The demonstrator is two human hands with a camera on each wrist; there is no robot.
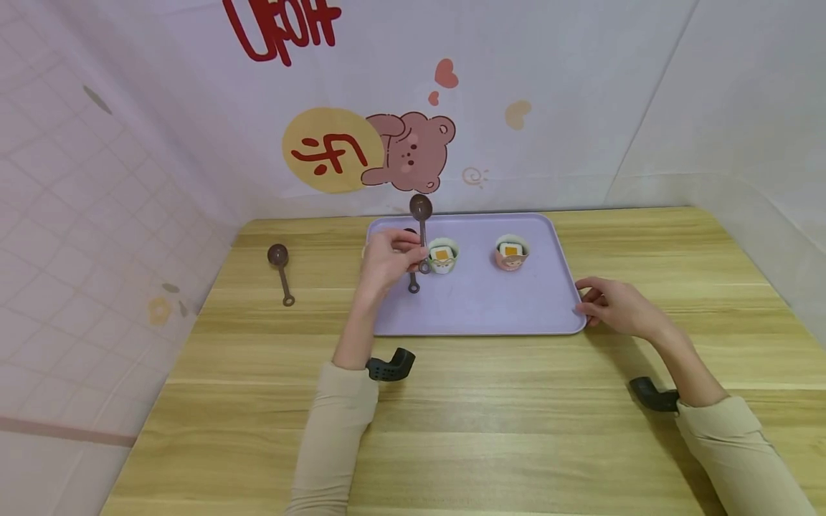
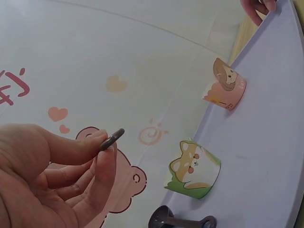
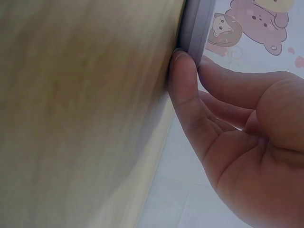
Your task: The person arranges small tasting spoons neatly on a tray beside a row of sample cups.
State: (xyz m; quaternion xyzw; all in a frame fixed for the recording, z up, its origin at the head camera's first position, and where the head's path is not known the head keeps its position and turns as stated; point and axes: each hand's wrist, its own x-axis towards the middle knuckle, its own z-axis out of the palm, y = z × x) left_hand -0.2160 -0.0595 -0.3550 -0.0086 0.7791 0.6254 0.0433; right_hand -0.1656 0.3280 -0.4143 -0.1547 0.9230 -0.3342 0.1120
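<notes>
My left hand point(image 1: 385, 264) pinches a dark brown measuring spoon point(image 1: 421, 208) by its handle, bowl upward, above the left part of a lilac tray point(image 1: 480, 308). Below it, a second brown spoon point(image 1: 414, 286) lies on the tray, partly hidden by the hand in the head view; its bowl and ringed handle show in the left wrist view. Beside that spoon stands a green paper cup point(image 2: 197, 168) with a dog face. My right hand point(image 1: 616, 307) grips the tray's right edge near the front corner, thumb and finger at the rim point(image 3: 197, 35).
A pink paper cup point(image 1: 510, 262) stands farther right on the tray. Both cups hold a white piece with an orange square on top. Another brown spoon point(image 1: 279, 257) lies on the wooden table point(image 1: 490, 423) to the left. A printed curtain point(image 1: 581, 107) rises behind.
</notes>
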